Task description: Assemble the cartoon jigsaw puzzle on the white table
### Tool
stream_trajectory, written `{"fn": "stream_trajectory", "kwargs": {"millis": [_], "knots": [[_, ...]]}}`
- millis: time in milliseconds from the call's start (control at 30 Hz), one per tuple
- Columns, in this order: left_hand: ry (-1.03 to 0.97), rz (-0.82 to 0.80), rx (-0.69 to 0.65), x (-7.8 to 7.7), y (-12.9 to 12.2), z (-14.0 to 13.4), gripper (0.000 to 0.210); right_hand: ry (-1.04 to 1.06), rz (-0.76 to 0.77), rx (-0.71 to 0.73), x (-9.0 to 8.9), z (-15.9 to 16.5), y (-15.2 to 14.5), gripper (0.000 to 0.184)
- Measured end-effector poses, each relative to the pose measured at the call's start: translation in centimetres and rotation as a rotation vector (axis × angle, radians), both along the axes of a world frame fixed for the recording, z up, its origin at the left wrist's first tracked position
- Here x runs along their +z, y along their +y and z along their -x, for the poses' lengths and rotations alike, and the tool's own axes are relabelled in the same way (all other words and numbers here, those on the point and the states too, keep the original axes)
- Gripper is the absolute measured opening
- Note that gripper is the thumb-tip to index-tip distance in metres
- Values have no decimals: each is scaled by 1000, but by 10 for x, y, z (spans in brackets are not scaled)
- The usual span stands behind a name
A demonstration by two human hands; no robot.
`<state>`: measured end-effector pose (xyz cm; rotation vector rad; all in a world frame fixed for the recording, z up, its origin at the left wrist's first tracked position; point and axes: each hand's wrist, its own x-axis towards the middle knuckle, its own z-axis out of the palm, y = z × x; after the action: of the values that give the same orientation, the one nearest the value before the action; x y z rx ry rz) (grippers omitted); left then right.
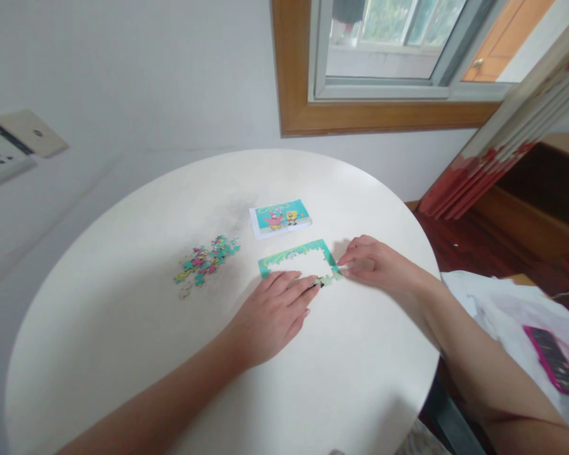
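Observation:
A partly joined jigsaw puzzle (323, 248) lies on the white round table, its border pieces forming a frame around a bare middle. My left hand (277, 309) rests flat over its lower left part, fingers stretched out, hiding that corner. At the right edge of the frame, my right hand (372, 262) is closed, with thumb and index fingertips pinched at a green border puzzle piece (336, 270). Behind the frame lies a printed picture card (281, 217) with a pink and a yellow cartoon figure. A heap of loose puzzle pieces (208, 260) spreads to the left.
The round table (123, 316) stands against a white wall with a wall socket (4, 151) at left. A wood-framed window (384, 117) is behind. On the right are a red and white curtain (474, 170) and a pink-edged phone (552, 360) on white cloth.

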<state>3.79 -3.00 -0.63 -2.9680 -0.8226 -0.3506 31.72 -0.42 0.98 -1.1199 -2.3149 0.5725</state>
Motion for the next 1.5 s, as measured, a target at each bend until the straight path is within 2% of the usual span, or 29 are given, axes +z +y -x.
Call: {"fn": "stream_trajectory", "kwargs": {"millis": [167,267,467,533,800,1133,1500], "knots": [[-5,-8,-1,0,0,0,38,-37,43,38,3,0,-2,19],[-23,-18,-4,-1,0,0,38,-4,46,3,6,-1,-3,19],[-26,-22,-3,-2,1,1,38,-10,15,-343,1,-15,4,25],[-22,-33,-10,-3,1,1,37,-56,28,-403,-3,-21,6,25],[-33,-52,-7,-6,2,3,36,-5,157,-363,-10,-23,4,23],[-54,-73,-7,-5,2,3,35,-7,153,-329,-12,-24,6,12],[-62,-59,-10,-4,2,3,33,35,298,-379,-12,-22,5,5]]}}
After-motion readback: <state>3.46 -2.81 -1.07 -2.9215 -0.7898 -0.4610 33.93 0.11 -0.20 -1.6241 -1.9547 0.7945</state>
